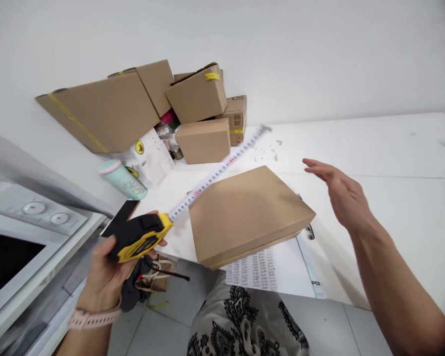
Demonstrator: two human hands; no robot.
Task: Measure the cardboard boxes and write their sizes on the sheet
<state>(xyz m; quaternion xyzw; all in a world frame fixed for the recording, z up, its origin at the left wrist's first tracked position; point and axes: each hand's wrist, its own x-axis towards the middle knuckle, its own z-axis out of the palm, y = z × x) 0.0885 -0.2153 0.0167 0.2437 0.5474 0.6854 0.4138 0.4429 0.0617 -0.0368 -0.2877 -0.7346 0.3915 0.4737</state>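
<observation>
My left hand [111,267] is wrapped round a black and yellow tape measure [143,236], left of the table's front edge. From its mouth the white blade [215,176] runs out up and to the right, passing over the far left corner of a flat cardboard box [250,212]. The blade's hooked end is blurred and stands free, with no hand on it. Over the white table to the right of the box, my right hand [339,193] hangs with fingers stretched out, holding nothing and apart from the box.
Cardboard boxes [203,141] are stacked against the wall at the back left. A mint tumbler [124,179] leans beside a white carton [152,158]. Under the flat box lies a printed sheet [252,269]. A white microwave [33,212] stands at the far left.
</observation>
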